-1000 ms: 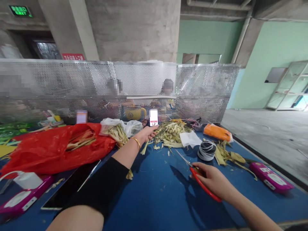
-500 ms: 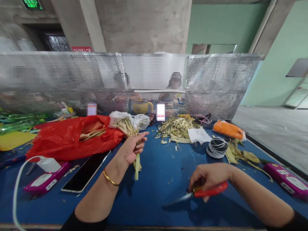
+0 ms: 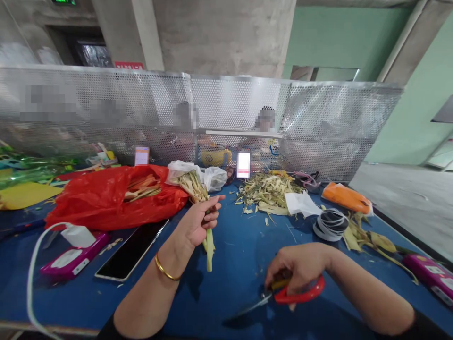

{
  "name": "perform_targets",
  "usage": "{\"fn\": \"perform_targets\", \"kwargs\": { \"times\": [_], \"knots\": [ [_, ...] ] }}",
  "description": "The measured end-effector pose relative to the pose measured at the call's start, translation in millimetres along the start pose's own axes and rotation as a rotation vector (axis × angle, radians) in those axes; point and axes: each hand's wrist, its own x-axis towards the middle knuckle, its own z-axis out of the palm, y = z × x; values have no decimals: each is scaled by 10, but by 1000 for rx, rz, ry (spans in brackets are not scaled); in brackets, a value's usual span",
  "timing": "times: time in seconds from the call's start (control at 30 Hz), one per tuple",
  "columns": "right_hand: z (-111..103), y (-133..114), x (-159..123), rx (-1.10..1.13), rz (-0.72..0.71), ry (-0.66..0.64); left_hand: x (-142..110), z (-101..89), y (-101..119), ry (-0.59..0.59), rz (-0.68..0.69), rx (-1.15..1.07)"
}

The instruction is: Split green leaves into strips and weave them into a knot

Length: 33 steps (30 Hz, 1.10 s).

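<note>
My left hand (image 3: 201, 221) is closed around a bunch of pale dried husk strips (image 3: 209, 252); their ends hang below the fist and the rest fans out above it. My right hand (image 3: 299, 269) grips a pair of scissors (image 3: 300, 295) with red handles, low over the blue table. The dark blades (image 3: 246, 312) point left, toward the near edge, apart from the strips. Whether the blades are parted is unclear. Beyond my left hand, the strips reach a white plastic bag (image 3: 182, 171).
A red plastic bag (image 3: 92, 203) with more strips lies left. Near it are a phone (image 3: 132, 250) and a purple power strip (image 3: 76, 259). Husk scraps (image 3: 271, 191), a black-and-white spool (image 3: 331, 224) and an orange packet (image 3: 347, 197) lie right. A perforated metal screen (image 3: 237, 104) stands behind.
My right hand has shifted a little left with the scissors, and a red handle loop has turned into view. My left hand keeps hold of the husk strips. The whole view has shifted slightly.
</note>
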Motion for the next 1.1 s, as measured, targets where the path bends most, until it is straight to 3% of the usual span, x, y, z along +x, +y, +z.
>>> {"fn": "perform_targets", "kwargs": {
  "times": [0.07, 0.1, 0.13, 0.2, 0.3, 0.37, 0.5, 0.57, 0.7, 0.8, 0.9, 1.0, 1.03, 1.1],
  "knots": [
    [-77, 60, 112, 31, 49, 111, 6, -12, 0, -8, -10, -14],
    [-147, 119, 171, 82, 84, 218, 13, -19, -2, -12, -14, -20],
    [-226, 189, 226, 151, 119, 403, 22, -26, -4, -15, -16, -24],
    [-375, 324, 302, 190, 138, 612, 40, -36, -10, -15, -14, -27],
    [-466, 422, 303, 225, 156, 782, 58, -29, -19, 4, -7, -35],
    [-422, 404, 266, 236, 151, 784, 61, -12, -27, 15, -5, -54],
    [-262, 309, 330, 152, 108, 576, 63, 23, -61, 2, -46, -95],
    [-253, 296, 442, 30, 133, 539, 73, 27, -88, -8, -79, -105],
    [-419, 343, 536, -101, 216, 768, 111, 19, -151, 10, -108, -87],
    [-525, 339, 316, -170, 241, 833, 135, 24, -196, 78, -111, -78],
    [-512, 269, -28, -199, 196, 694, 146, 44, -247, 121, -106, -49],
    [-471, 226, -233, -224, 179, 373, 151, 65, -300, 161, -94, 11],
    [-468, 234, -244, -259, 213, 348, 155, 71, -316, 175, -89, 23],
    [-479, 281, -190, -383, 308, 464, 168, 83, -343, 193, -80, 24]
  ]
}}
